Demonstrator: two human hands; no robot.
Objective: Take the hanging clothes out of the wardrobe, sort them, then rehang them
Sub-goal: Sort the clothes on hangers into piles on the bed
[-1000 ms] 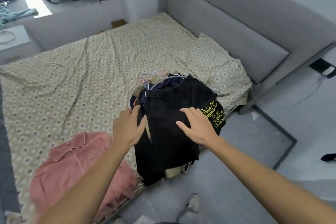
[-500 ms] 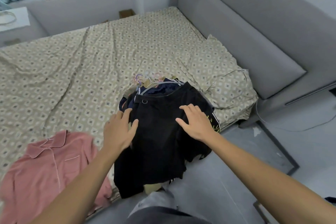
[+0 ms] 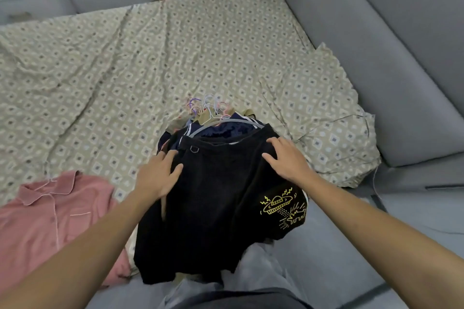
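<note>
A pile of dark clothes on hangers lies at the near edge of the bed [image 3: 150, 63]. On top is a black garment [image 3: 221, 198] with a yellow printed drawing near its right hem. A bunch of hanger hooks [image 3: 208, 110] sticks out at the pile's far end. My left hand [image 3: 158, 175] rests flat on the garment's left side with fingers spread. My right hand [image 3: 288, 160] lies flat near the garment's upper right edge. A pink buttoned shirt [image 3: 47, 218] lies spread on the bed to the left.
A patterned pillow [image 3: 326, 128] lies right of the pile against the grey padded headboard [image 3: 376, 63]. Grey floor [image 3: 339, 258] runs along the bed's right side. My grey-trousered leg [image 3: 256, 281] stands under the pile's hanging hem.
The view has moved closer and tilted down over the pile. Both hands stay flat on the black garment, and the yellow print now shows in full.
</note>
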